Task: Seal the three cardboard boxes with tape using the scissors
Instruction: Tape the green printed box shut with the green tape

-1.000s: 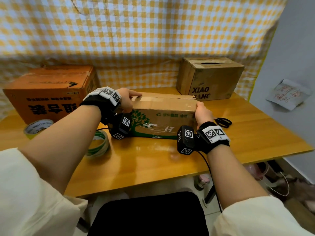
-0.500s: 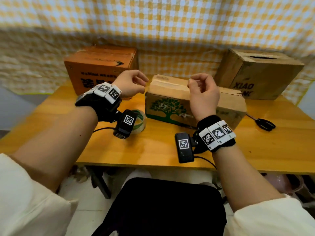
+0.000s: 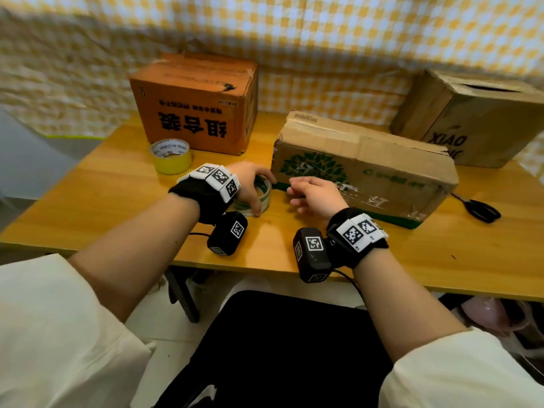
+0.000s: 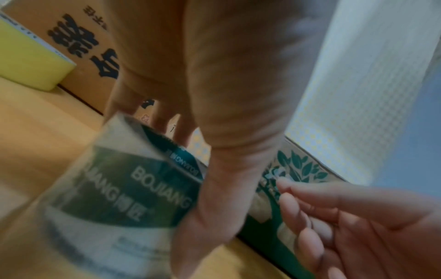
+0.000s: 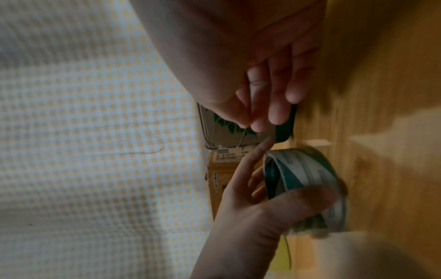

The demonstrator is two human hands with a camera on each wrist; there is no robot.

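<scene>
My left hand [image 3: 259, 192] grips the clear tape roll [image 3: 267, 199] with the green printed core, thumb on its near side, on the table just left of the tree-printed box [image 3: 362, 169]. The left wrist view shows the same roll [image 4: 124, 188] under my thumb. My right hand [image 3: 306, 195] hovers in front of that box, fingers loosely curled and holding nothing; in the right wrist view its fingers [image 5: 269, 94] are near the roll [image 5: 307, 179]. An orange box [image 3: 194, 104] stands back left, a brown box [image 3: 477, 122] back right. Black scissors [image 3: 482, 210] lie right of the tree box.
A yellow tape roll [image 3: 170, 156] sits in front of the orange box. A checked cloth [image 3: 294, 39] hangs behind the wooden table [image 3: 117, 201]. The table's front edge runs just under my wrists, with a black chair seat [image 3: 279, 348] below.
Both hands have dropped from above the tree box to the table in front of it. My left hand has taken hold of the clear tape roll. The head view has swung left.
</scene>
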